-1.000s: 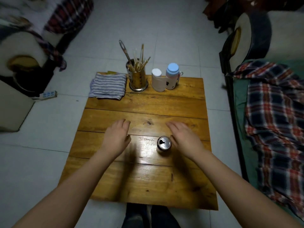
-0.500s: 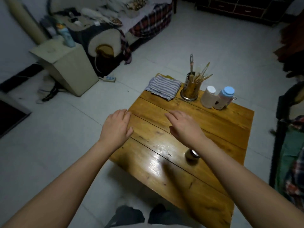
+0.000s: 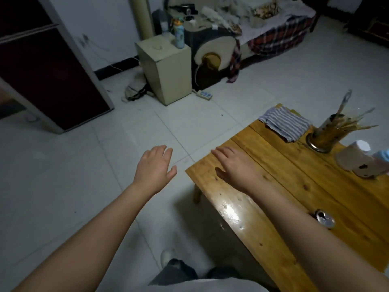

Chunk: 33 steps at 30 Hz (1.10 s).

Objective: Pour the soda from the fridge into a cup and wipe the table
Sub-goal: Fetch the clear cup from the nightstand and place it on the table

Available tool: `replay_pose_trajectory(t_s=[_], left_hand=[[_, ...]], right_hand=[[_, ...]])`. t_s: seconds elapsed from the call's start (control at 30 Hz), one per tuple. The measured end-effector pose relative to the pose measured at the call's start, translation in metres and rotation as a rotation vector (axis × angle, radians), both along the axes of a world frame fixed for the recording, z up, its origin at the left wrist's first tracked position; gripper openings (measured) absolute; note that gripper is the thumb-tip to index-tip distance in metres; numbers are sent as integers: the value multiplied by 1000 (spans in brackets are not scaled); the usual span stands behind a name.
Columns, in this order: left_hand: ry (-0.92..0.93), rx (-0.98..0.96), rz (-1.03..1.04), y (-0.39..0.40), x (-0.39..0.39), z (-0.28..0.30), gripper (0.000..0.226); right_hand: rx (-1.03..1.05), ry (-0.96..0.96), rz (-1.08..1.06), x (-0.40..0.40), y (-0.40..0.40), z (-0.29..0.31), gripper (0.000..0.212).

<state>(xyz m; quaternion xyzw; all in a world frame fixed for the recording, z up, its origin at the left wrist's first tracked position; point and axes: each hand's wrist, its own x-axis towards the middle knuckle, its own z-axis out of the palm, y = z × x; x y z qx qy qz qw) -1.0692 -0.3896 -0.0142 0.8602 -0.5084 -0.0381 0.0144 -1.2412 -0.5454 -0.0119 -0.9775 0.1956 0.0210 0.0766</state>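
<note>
No lettering, brand or number can be read anywhere in this dim room. The soda can (image 3: 325,218) on the wooden table (image 3: 263,207) shows only its bare metal top (its side is hidden), and the bottle (image 3: 179,36) on the far cabinet (image 3: 166,66) is blurred.

glossy wooden table (image 3: 273,157), shiny metal can (image 3: 325,218)

— What's the room like?
— Dim, with a pale grey tiled floor (image 3: 63,186) and a white wall (image 3: 109,28).
— Furniture?
— A beige wooden cabinet (image 3: 168,68) stands near the wall, a bed with a red plaid cover (image 3: 280,36) beside it, and a dark maroon door panel (image 3: 46,72) to the left.
</note>
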Motion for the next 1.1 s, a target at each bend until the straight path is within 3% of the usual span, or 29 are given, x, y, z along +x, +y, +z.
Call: replay_pose_trajectory(t_s=[0.6,1.1], left_hand=[[110,8,353,141,109,-25,52],[93,18,290,75,242,-28,54]], right_hand=[[66,95,261,159,87,-29,52],[56,62,151,269,25,-39,50]])
